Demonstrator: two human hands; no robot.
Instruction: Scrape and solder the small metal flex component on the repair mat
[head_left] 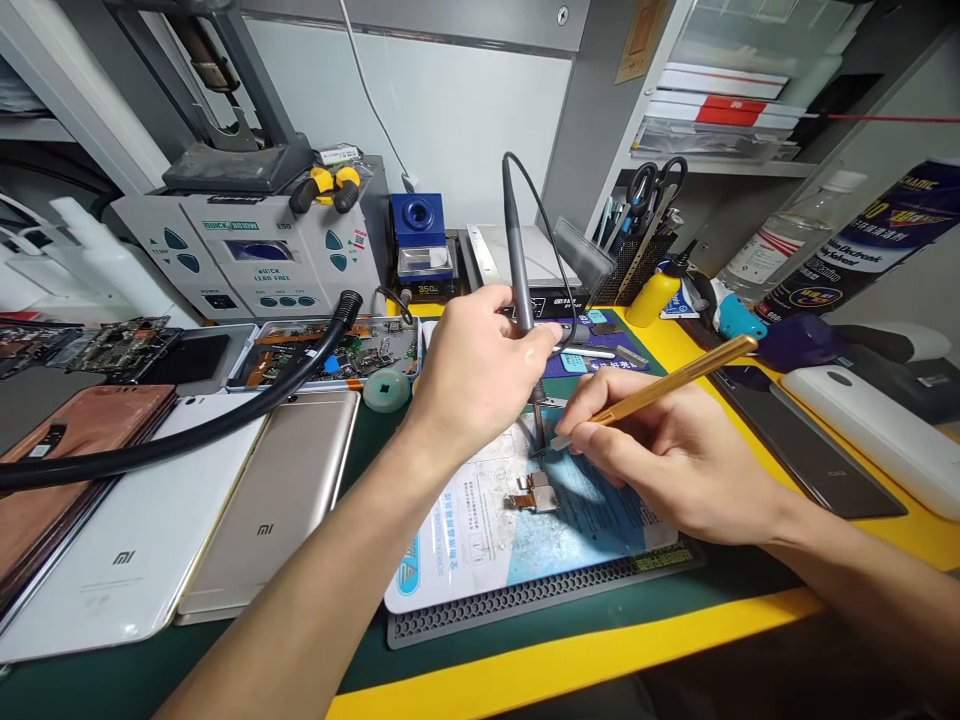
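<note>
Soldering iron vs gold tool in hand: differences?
The soldering iron is dark grey and corded; the gold tool shows no cord. The iron stands near-upright in the left hand; the gold tool slants low in the right hand. Both are pen-gripped, tips close together above the printed mat.

The yellow-edged tabletop carries a printed repair mat at its centre. Phones lie back-up at left, and a soldering station stands behind them.

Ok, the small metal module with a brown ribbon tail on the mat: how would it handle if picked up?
Likely light and delicate: the small metal block looks easily nudged on the smooth white-and-blue mat. Its thin brown ribbon probably flexes and could tear if tugged.
</note>
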